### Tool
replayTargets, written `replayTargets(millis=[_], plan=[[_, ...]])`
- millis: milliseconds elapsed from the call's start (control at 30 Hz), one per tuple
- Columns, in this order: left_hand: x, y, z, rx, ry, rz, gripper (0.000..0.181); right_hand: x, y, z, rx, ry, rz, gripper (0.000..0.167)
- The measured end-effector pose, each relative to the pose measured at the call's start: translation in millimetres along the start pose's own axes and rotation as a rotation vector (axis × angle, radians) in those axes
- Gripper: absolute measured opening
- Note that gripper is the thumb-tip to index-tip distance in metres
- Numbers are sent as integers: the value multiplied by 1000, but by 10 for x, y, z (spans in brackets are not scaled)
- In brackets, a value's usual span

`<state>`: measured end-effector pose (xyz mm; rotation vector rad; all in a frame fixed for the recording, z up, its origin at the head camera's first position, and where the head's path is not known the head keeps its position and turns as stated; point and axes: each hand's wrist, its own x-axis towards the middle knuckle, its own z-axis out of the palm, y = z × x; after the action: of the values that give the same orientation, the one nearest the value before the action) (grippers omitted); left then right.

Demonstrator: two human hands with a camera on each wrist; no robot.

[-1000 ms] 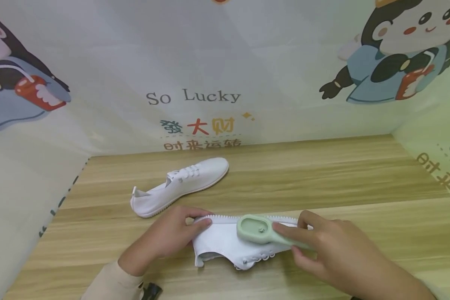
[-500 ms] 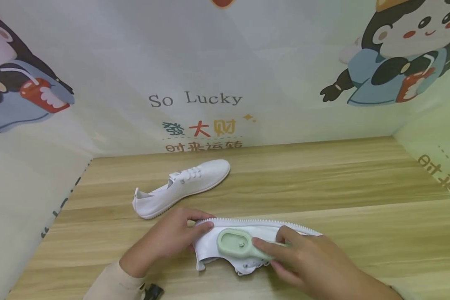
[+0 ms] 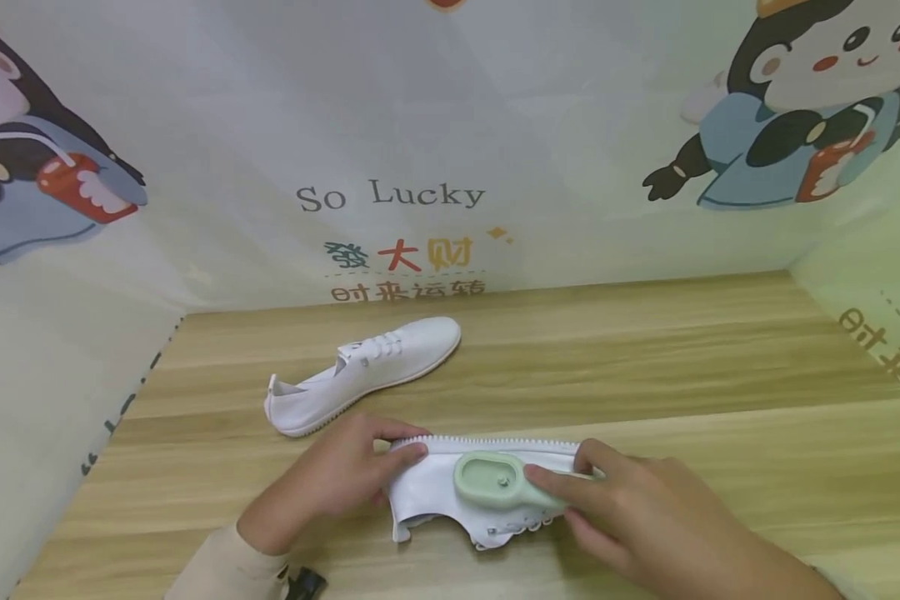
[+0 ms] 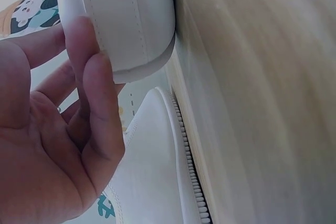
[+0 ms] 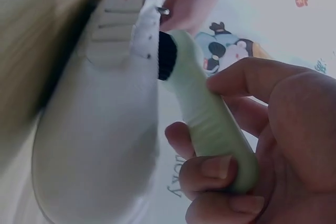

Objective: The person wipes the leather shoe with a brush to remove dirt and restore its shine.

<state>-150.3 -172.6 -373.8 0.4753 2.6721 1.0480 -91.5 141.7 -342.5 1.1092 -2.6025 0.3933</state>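
A white lace-up shoe (image 3: 423, 487) lies on its side, its ridged sole facing away from me and its toe to the right. My left hand (image 3: 348, 467) grips it by the heel end, thumb on the upper; the left wrist view shows fingers curled against the heel (image 4: 123, 24). In my right hand (image 3: 645, 508) is a pale green brush (image 3: 487, 479), its head on the side of the shoe near the laces. Dark bristles (image 5: 167, 56) touch the upper in the right wrist view, where fingers wrap the brush handle (image 5: 210, 119). The right hand partly hides the toe.
A second white shoe (image 3: 405, 343) stands upright behind the left hand, toe to the right. The wooden tabletop (image 3: 645, 358) is bounded by a printed cloth backdrop (image 3: 570, 167) at the back and sides. A small black object (image 3: 305, 582) shows near the left sleeve.
The brush has slid left along the shoe towards the heel, then a little back right, with my right hand. My left hand has kept its grip on the heel.
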Motion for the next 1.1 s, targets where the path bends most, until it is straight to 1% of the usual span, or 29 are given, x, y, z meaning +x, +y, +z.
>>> replayTargets(millis=[267,567,633,700,833,933,1033,1100], plan=[[-25,-13,8,-20,1,-10,27,-41,51,-118,-32,-4,0,47],[-36,-23,7,-41,9,-19,27,-72,86,-256,-34,-28,52,44],[-25,-21,-2,-34,19,-6,27,-76,93,-283,-37,-26,63,44],[-12,-18,-10,-31,16,7,27,-79,96,-295,-32,-29,68,44],[-1,-15,-12,-24,-12,23,28,-88,85,-255,-2,-50,56,44],[-5,-8,-16,-14,-17,24,28,-84,66,-171,8,-38,15,45],[-6,2,-24,-11,-16,41,26,-58,22,-79,28,-72,-3,44],[-5,2,-23,-15,-23,47,25,-40,-9,-20,49,-116,-7,44]])
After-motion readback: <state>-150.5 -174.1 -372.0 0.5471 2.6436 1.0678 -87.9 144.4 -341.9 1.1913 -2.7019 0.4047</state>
